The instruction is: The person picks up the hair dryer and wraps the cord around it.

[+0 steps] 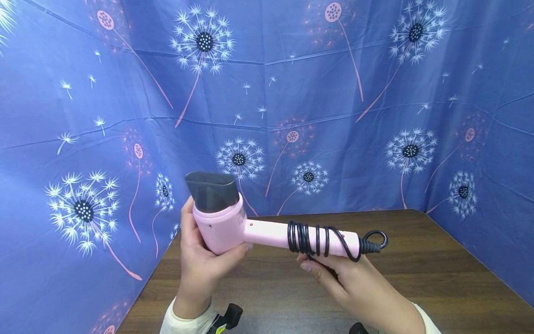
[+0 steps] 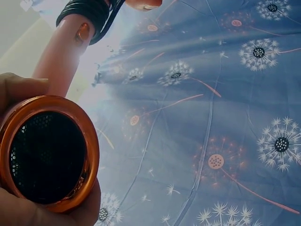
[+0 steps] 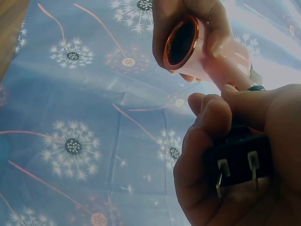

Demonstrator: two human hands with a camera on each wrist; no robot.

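A pink hair dryer (image 1: 267, 233) is held up above the table, its dark nozzle (image 1: 214, 195) facing upward and away. My left hand (image 1: 202, 266) grips the dryer's round body, thumb on the near side. The left wrist view shows its orange-rimmed mesh intake (image 2: 47, 155) between the fingers. Black cord (image 1: 299, 237) is wound in several turns round the handle. Beneath the handle's end is my right hand (image 1: 360, 283), its fingers curled round a black two-pronged plug (image 3: 237, 162). Part of the plug is hidden by that hand.
A brown wooden table (image 1: 417, 260) lies under both hands. Blue cloth with dandelion prints (image 1: 267, 93) hangs behind it and along both sides. Black wrist gear (image 1: 227, 317) shows at the left cuff.
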